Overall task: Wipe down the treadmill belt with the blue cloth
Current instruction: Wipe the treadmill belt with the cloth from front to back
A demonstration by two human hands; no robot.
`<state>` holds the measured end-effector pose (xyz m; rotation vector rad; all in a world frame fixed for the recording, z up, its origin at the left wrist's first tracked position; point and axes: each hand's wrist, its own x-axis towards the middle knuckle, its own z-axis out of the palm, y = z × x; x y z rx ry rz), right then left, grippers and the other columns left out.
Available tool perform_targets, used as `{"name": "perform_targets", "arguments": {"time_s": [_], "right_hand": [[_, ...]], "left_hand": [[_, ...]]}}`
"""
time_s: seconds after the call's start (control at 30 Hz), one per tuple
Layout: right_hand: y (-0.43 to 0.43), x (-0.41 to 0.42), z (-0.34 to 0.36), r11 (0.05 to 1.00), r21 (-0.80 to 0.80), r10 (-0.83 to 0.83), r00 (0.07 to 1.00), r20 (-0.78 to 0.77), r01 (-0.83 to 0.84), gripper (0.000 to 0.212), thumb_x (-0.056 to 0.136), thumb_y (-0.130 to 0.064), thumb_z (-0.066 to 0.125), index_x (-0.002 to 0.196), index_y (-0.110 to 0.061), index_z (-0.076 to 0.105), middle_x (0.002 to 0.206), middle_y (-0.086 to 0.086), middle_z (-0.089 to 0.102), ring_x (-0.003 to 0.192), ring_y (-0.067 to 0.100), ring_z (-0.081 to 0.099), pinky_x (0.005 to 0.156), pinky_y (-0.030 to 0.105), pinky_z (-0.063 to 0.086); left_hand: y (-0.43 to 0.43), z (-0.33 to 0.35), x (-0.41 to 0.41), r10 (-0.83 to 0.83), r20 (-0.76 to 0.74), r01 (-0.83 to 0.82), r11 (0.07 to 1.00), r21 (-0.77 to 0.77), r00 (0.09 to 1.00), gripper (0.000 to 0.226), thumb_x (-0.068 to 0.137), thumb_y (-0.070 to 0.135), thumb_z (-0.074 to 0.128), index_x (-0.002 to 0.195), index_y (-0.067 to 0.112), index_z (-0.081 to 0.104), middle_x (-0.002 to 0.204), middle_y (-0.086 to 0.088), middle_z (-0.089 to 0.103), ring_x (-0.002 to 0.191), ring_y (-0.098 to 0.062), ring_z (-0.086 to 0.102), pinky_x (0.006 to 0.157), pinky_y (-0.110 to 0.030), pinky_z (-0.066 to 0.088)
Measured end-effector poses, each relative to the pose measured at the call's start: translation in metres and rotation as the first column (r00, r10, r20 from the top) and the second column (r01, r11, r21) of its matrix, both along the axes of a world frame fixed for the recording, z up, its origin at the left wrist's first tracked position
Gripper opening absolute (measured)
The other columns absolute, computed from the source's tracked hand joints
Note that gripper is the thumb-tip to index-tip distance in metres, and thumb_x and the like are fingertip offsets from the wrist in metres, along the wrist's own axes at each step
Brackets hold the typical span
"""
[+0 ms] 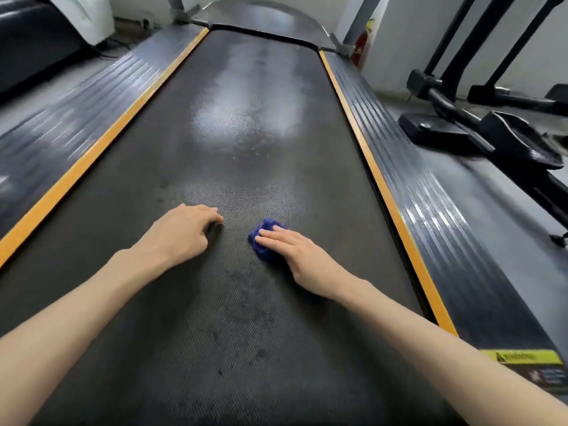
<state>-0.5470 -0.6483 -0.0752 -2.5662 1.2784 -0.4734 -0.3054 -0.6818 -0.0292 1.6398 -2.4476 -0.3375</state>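
The black textured treadmill belt [246,133] runs away from me between two orange strips. A crumpled blue cloth [265,233] lies on the belt near its middle. My right hand [298,256] lies flat on the cloth with straight fingers and presses it onto the belt; most of the cloth is hidden under the palm. My left hand [181,232] rests on the belt a little to the left of the cloth, its fingers loosely curled and its fingertips touching the surface. It holds nothing.
Ribbed dark side rails [430,210] flank the belt past each orange strip [92,155]. A yellow warning label [522,358] sits on the right rail near me. Another black exercise machine [507,136] stands at the right. A red fire extinguisher [359,47] stands by the far wall.
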Motion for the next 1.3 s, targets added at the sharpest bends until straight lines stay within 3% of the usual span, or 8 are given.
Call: {"name": "perform_targets", "arguments": {"time_s": [0.1,0.23,0.5,0.6,0.73,0.97,1.17,1.3], "right_hand": [[-0.028,-0.039,0.004,0.984,0.028,-0.173,0.985,-0.023,0.173,0.063,0.075,0.011,0.05,0.136,-0.004,0.043,0.145,0.011,0.037,0.137,0.02,0.027,0.111,0.017,0.01],[-0.064,-0.084,0.017,0.747,0.09,-0.657,0.752,-0.052,0.659,0.068,0.081,0.008,0.053,0.143,-0.008,0.031,0.152,0.008,0.026,0.141,0.025,0.02,0.114,0.03,0.015],[0.005,-0.034,0.011,0.997,0.07,-0.027,0.999,-0.041,0.03,0.062,0.079,0.015,0.041,0.135,-0.011,0.046,0.142,-0.001,0.04,0.13,0.002,0.025,0.108,0.006,0.006],[-0.041,-0.066,0.015,0.962,0.064,-0.263,0.964,-0.044,0.266,0.061,0.079,0.013,0.05,0.136,-0.007,0.042,0.146,0.008,0.037,0.136,0.018,0.029,0.11,0.016,0.013],[-0.077,-0.085,0.021,0.732,0.03,-0.678,0.731,-0.072,0.681,0.064,0.078,0.007,0.055,0.138,-0.006,0.039,0.145,0.011,0.037,0.134,0.028,0.033,0.109,0.031,0.024],[-0.061,-0.057,0.02,0.984,0.06,-0.161,0.981,-0.106,0.168,0.064,0.08,0.018,0.041,0.138,-0.01,0.042,0.143,-0.005,0.033,0.13,0.004,0.025,0.105,0.009,0.01],[-0.15,-0.081,0.025,0.724,0.054,-0.674,0.722,-0.158,0.688,0.053,0.078,0.006,0.056,0.129,-0.001,0.044,0.137,0.017,0.044,0.127,0.031,0.039,0.098,0.032,0.034],[-0.194,-0.033,0.024,0.765,-0.076,-0.641,0.746,-0.182,0.639,0.03,0.08,0.003,0.049,0.108,-0.005,0.053,0.121,0.015,0.053,0.116,0.033,0.046,0.09,0.035,0.038]], "left_hand": [[0.005,0.007,0.002,0.02,0.005,-0.02,1.0,-0.001,1.0,0.059,0.073,-0.004,0.043,0.125,0.02,0.057,0.14,0.001,0.048,0.131,-0.016,0.042,0.113,-0.037,0.025],[0.006,0.018,0.011,0.062,0.005,-0.063,0.997,0.048,0.998,0.059,0.073,-0.001,0.041,0.123,0.025,0.058,0.135,0.003,0.052,0.127,-0.019,0.045,0.103,-0.039,0.039],[0.016,0.006,0.0,0.091,0.108,-0.105,0.987,0.125,0.99,0.046,0.085,0.008,0.042,0.114,0.037,0.062,0.12,0.011,0.057,0.113,-0.021,0.053,0.093,-0.033,0.045],[0.012,0.009,0.002,0.119,0.102,-0.134,0.979,0.155,0.988,0.043,0.085,0.011,0.043,0.109,0.04,0.064,0.119,0.012,0.057,0.112,-0.021,0.054,0.093,-0.033,0.046],[0.019,0.009,-0.009,0.123,0.111,-0.135,0.985,0.107,0.986,0.036,0.084,0.012,0.042,0.108,0.031,0.061,0.116,0.005,0.056,0.109,-0.023,0.053,0.089,-0.036,0.047],[-0.002,0.012,-0.023,0.175,0.133,-0.191,0.974,0.123,0.976,0.034,0.09,0.028,0.045,0.122,0.033,0.055,0.119,-0.004,0.045,0.116,-0.026,0.048,0.094,-0.041,0.044],[-0.017,0.004,-0.023,0.151,0.281,-0.177,0.982,0.072,0.948,0.058,0.083,0.06,0.049,0.133,0.03,0.044,0.124,-0.004,0.04,0.114,-0.028,0.05,0.094,-0.042,0.044],[-0.027,0.004,-0.031,0.138,0.356,-0.201,0.968,0.147,0.924,0.058,0.084,0.057,0.052,0.133,0.026,0.046,0.143,-0.001,0.029,0.126,-0.028,0.035,0.096,-0.048,0.041]]}}
